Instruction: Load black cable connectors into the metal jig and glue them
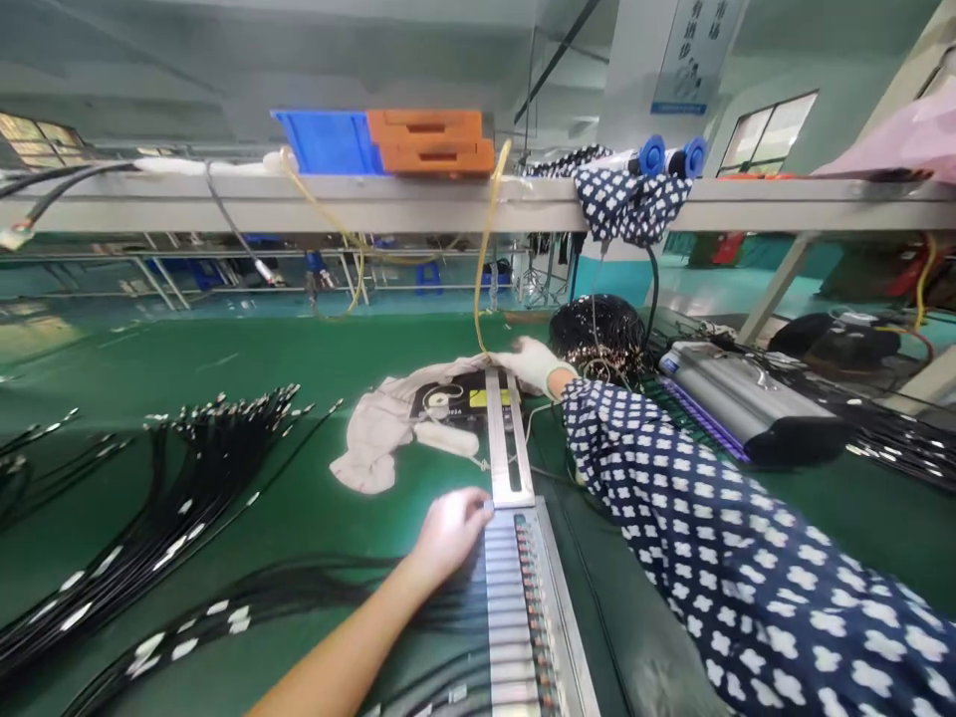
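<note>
A long metal fixture (512, 597) runs away from me, with a row of connector ends seated side by side and black cables leaving on its left. My bare left hand (452, 528) is at its far left corner, thumb and fingertips closed together; what they pinch is too small to make out. Beyond it lies a slotted metal bar (499, 438), meeting the fixture's far end. My right hand (534, 365), in a white glove and patterned sleeve, is closed at that bar's far end. Left of the bar, a pale cloth (373, 438) partly surrounds a black device (463, 395) with a yellow label.
Bundles of black cables (201, 488) spread over the green tabletop at left. A coiled cable bundle (601, 334) and a grey machine (747, 398) stand at right. Across the back, a shelf rail (448, 204) carries blue and orange bins (429, 139). A yellow hose (487, 259) hangs down.
</note>
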Available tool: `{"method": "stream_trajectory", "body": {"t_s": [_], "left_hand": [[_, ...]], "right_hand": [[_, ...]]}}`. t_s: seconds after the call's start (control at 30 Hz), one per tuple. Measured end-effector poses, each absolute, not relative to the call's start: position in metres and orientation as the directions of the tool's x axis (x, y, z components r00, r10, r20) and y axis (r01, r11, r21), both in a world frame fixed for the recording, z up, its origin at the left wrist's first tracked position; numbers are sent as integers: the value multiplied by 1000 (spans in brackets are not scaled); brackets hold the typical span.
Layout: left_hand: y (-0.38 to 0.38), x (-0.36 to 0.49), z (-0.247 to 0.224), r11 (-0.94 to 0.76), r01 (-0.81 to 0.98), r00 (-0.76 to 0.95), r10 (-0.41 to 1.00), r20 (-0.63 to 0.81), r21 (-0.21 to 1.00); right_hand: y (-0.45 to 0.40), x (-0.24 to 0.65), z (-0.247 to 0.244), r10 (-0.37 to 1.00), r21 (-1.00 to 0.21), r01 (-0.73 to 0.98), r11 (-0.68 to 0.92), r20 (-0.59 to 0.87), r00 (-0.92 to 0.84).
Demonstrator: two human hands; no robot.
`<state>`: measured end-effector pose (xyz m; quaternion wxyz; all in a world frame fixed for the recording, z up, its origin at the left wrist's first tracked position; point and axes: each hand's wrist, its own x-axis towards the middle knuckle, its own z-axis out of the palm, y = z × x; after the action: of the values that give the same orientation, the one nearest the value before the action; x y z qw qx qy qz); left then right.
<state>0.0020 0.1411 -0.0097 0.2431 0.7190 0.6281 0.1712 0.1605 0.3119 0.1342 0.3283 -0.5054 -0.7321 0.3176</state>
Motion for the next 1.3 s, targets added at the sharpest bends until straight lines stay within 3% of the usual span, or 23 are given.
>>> {"method": "stream_trajectory", "body": {"t_s": [0.13, 0.27, 0.43, 0.57, 0.7, 0.83, 0.93, 1.17, 1.3], "left_hand": [[99, -49, 9, -213, 829, 310, 944, -109, 517], [51, -115, 27, -153, 921, 226, 959, -173, 357], [48, -139, 38, -196, 942, 265, 933, -244, 272], [66, -127, 48, -237, 939, 316, 881, -352, 251], [79, -128, 60, -182, 931, 323, 817, -478, 317], [83, -131, 63, 8, 899, 321, 668, -671, 438], [87, -126, 66, 116, 864, 339, 585, -737, 490], [92, -115, 116, 108, 795, 361, 707, -608, 597], [78, -116, 109, 94, 810, 328, 745, -580, 579]], "right_hand": [[235, 185, 120, 901, -873, 367, 322, 163, -403], [155, 219, 63, 868, -912, 279, 300, 140, -477], [132, 229, -18, 946, -927, 274, 258, 184, -269], [142, 229, -41, 948, -914, 284, 290, 232, -219], [143, 231, -39, 930, -864, 360, 352, 279, -238], [139, 227, -36, 907, -763, 491, 420, 336, -254], [138, 224, -35, 882, -678, 565, 471, 338, -330], [140, 225, -37, 854, -562, 643, 520, 319, -411], [140, 227, -36, 848, -541, 654, 529, 326, -417]]}}
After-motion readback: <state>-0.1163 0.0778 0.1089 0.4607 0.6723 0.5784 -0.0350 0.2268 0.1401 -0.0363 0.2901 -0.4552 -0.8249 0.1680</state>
